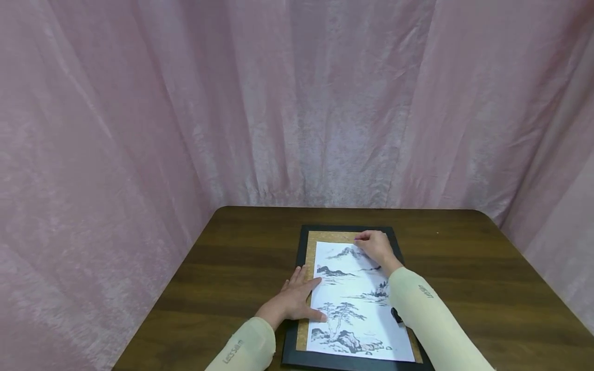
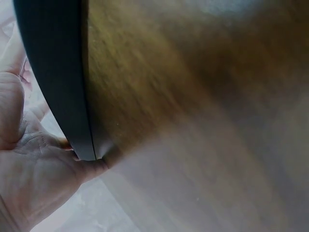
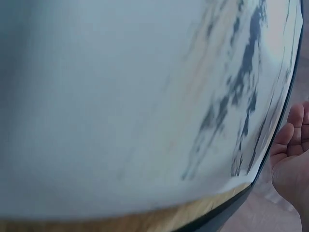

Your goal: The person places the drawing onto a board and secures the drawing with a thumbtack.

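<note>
A white paper sheet (image 1: 345,293) printed with ink mountains and trees lies on a cork board (image 1: 331,236) with a black frame (image 1: 291,342). My left hand (image 1: 293,300) spreads over the frame's left side, thumb and index finger resting on the sheet's left margin. In the left wrist view its palm lies against the frame's edge. At the sheet's top right corner, my right hand (image 1: 375,246) pinches a small purple pin (image 1: 357,238), mostly hidden by the fingertips. The right wrist view shows the sheet close up and the curled fingers (image 3: 285,133) at its right edge.
The framed board lies on a dark brown wooden table (image 1: 250,247) with rounded far corners. Pink velvet curtains (image 1: 297,103) hang behind and on both sides. My right forearm's pale sleeve (image 1: 431,314) covers part of the board's right side.
</note>
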Demonstrator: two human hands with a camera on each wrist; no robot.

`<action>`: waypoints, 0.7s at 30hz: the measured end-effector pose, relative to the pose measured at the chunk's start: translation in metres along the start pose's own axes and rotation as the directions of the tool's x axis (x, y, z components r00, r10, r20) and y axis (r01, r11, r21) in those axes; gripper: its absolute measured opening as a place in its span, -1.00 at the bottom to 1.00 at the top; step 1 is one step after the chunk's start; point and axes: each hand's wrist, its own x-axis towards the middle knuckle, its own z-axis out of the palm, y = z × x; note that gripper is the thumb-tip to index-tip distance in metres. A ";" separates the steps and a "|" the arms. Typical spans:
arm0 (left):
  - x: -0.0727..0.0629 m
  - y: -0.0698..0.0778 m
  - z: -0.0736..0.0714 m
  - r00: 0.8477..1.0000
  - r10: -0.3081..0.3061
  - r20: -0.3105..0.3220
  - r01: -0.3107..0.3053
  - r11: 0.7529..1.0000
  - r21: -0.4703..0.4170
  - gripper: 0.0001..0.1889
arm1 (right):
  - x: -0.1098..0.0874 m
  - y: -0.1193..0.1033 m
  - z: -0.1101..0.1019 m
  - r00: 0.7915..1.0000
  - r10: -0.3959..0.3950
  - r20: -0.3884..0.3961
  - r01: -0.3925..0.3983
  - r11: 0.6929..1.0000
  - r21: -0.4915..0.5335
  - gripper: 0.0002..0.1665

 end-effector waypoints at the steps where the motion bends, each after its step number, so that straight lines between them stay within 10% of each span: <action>1: 0.000 0.001 0.000 1.000 -0.001 -0.001 0.001 1.000 -0.004 0.04 | 0.000 0.000 0.001 1.000 0.003 0.009 -0.003 1.000 0.003 -0.83; 21: -0.002 0.003 -0.002 1.000 -0.011 0.002 0.011 1.000 -0.011 0.03 | 0.009 -0.005 0.018 0.997 0.028 0.069 -0.022 0.996 -0.084 -0.87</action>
